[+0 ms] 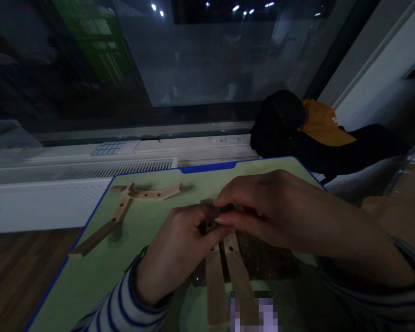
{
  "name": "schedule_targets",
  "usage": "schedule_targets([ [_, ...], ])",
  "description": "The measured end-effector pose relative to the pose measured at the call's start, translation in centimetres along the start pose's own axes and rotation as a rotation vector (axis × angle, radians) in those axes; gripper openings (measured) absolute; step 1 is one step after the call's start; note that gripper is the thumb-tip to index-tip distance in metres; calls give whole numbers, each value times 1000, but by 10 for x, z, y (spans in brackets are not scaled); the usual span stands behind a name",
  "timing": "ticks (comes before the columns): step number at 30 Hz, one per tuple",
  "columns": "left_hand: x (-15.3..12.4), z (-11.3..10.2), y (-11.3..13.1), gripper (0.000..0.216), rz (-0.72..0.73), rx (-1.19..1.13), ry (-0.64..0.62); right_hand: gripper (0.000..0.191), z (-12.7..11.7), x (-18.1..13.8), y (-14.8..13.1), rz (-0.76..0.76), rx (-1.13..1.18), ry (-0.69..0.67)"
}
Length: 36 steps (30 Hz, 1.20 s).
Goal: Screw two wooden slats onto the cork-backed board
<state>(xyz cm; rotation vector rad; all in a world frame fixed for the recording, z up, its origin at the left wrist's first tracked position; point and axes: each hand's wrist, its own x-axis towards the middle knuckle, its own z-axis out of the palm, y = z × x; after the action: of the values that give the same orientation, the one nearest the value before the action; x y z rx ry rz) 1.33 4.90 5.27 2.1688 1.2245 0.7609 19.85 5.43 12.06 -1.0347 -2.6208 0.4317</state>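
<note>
Both of my hands meet over two wooden slats (224,272) with drilled holes, lying side by side on a green mat (152,226). My left hand (174,253) pinches the top end of the slats. My right hand (283,214) reaches across from the right, its fingertips closed on a small dark piece (226,208) at the same spot. What that piece is cannot be made out in the dim light. A dark flat part (263,258) lies under my right palm.
A curved wooden piece (155,192) joined to a straight wooden bar (103,228) lies at the mat's far left. A black bag and an orange cap (320,122) sit at the back right. A radiator grille (117,168) and a dark window lie beyond.
</note>
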Motion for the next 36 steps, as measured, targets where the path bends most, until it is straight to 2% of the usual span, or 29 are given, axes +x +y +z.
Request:
schedule_targets([
  [4, -1, 3, 0, 10, -11, 0, 5, 20, -2, -3, 0, -41, 33, 12],
  [10, -1, 4, 0, 13, -28, -44, 9, 24, -4, -2, 1, -67, 78, -40],
  [15, -1, 2, 1, 14, -17, -31, -64, 22, -1, 0, 1, -14, -16, 13],
  [22, -1, -3, 4, 21, -18, 4, -164, 20, -2, 0, -1, 25, -81, -25],
  [30, 0, 1, 1, 7, -76, -7, -32, 19, 0, -2, 1, 26, -75, -19],
  [36, 0, 5, 0, 11, -73, -41, 4, 26, -2, -4, 0, -34, 4, 23],
])
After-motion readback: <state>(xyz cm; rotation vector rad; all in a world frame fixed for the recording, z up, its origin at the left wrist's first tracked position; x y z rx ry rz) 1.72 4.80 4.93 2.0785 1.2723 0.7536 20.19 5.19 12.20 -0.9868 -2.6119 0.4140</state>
